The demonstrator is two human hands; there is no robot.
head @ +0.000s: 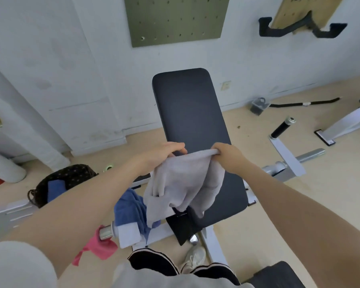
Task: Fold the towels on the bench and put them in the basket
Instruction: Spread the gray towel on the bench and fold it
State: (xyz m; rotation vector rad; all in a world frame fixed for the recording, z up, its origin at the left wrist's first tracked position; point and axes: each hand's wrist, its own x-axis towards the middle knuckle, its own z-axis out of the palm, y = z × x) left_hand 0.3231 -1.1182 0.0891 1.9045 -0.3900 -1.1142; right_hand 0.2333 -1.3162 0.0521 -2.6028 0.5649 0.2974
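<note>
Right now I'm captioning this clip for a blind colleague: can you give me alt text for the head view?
Both hands, left hand and right hand, hold a grey towel by its top edge above a black padded bench. A blue towel hangs at the bench's left side, a pink towel hangs lower, and a dark basket stands on the floor at left.

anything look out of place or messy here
Yes. A pink cloth hangs off a metal bar end of the bench frame, trailing toward the floor, and a crumpled blue towel droops over the frame beside the black padded bench rather than lying on it. A folded blue towel already sits in the dark woven basket.
</note>
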